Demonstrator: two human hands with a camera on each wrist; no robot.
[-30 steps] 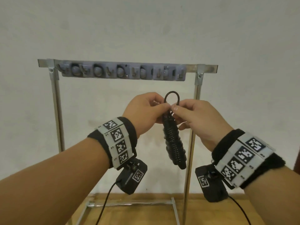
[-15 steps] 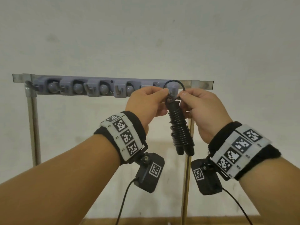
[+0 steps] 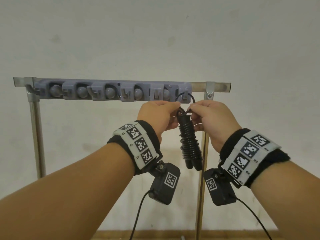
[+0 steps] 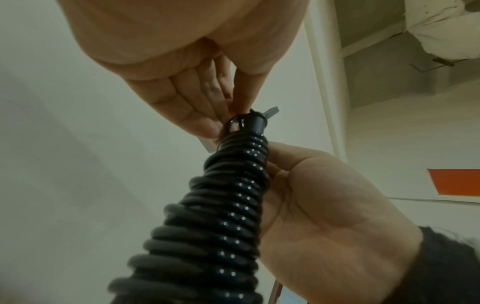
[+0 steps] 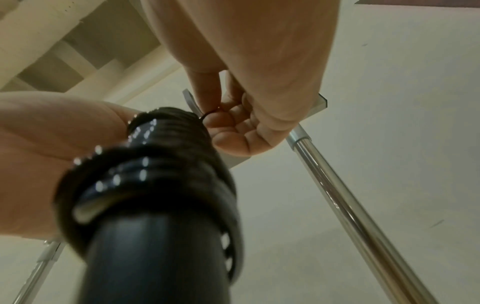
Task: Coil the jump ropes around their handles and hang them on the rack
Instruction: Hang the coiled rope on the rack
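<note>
Since a second before, I had raised the black jump rope, coiled round its handles [image 3: 189, 141], to the grey plastic hook rack [image 3: 110, 90]; my left hand [image 3: 158, 116] and right hand [image 3: 212, 118] pinched its thin loop [image 3: 185, 97] at the rightmost hook [image 3: 185, 95]. Light and springy, it seemed best held there.

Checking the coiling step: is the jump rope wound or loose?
Wound: the jump rope sits in tight turns around its handles, held by both hands at its loop.

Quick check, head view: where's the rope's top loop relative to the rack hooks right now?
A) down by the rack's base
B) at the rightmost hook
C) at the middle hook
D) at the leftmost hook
B: the loop of the coiled jump rope rings the rightmost hook of the rack, pinched by the left hand and right hand.
</note>
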